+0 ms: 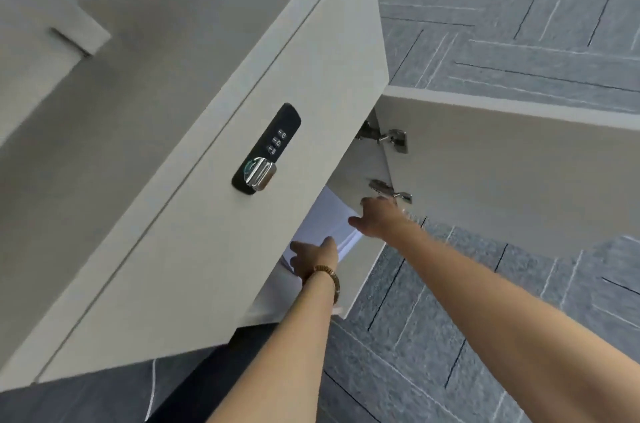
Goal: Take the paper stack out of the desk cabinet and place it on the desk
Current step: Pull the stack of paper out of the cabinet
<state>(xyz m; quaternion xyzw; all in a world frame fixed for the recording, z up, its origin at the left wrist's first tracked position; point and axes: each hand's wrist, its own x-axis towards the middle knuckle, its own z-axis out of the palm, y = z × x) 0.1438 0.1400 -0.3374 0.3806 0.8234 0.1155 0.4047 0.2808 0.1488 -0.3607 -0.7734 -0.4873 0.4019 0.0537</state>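
Both hands are in at the cabinet (214,214) mouth now, door (512,173) swung wide to the right. The left hand (313,258) lies on the near corner of the stack (327,221), fingers spread over the top sheet; the right hand (375,218) sits at its right edge, fingers curled toward the paper. Whether either has truly closed on it I cannot tell (the fingertips are hidden against the white). The stack lies inside the cabinet, on its floor, just behind the opening. So this looks like the grasping step, nothing lifted yet. Next move, I'd judge: get fingers under both sides, slide the sheets out level through the gap, then raise them to the counter (121,41) above on the left. Count: one stack, one open door, two hinges (389,138), one lock (265,150), one bracelet (329,275).
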